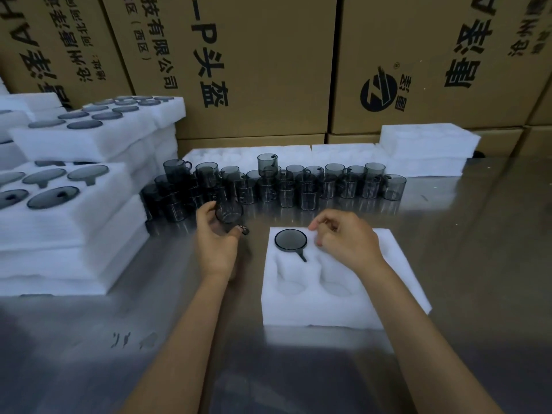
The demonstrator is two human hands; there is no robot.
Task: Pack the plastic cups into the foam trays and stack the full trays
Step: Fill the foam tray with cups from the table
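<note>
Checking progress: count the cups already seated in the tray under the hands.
1. A cup sits in the far-left pocket of the tray; the right hand covers the far-right pocket, so one may be hidden.

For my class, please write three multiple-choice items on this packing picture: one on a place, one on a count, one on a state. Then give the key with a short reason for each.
1. Where is the seated cup in the near foam tray?
A. far left pocket
B. near right pocket
C. beside the tray

2. How many cups sit in that tray?
A. one
B. three
C. four

3. What is the left hand doing?
A. resting flat on the table
B. gripping a cup
C. lifting a tray

Key: 1 A, its dark rim fills the far left pocket. 2 A, the two near pockets show bare foam. 3 B, fingers curl round a dark cup.
</note>
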